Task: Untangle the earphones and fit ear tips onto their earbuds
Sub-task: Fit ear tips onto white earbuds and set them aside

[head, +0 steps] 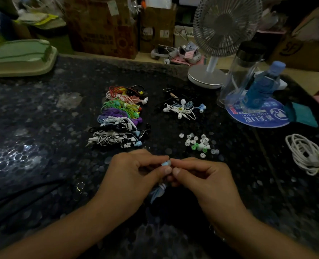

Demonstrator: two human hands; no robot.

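Note:
My left hand (134,176) and my right hand (198,176) meet at the table's near middle, both pinching a light blue earbud (166,163). Its coiled light blue cord (157,193) hangs below between my palms. Whether an ear tip sits on the bud is hidden by my fingertips. Several loose white and green ear tips (198,143) lie just beyond my right hand. A tangle of white and blue earphones (183,108) lies farther back. To its left runs a row of bundled earphones in many colours (120,116).
A white desk fan (207,73) stands at the back right, beside a clear jar (237,79) and a blue bottle (261,86) on a round blue mat (257,120). A coiled white cable (304,153) lies at the right edge. A green lidded bin (20,57) sits back left.

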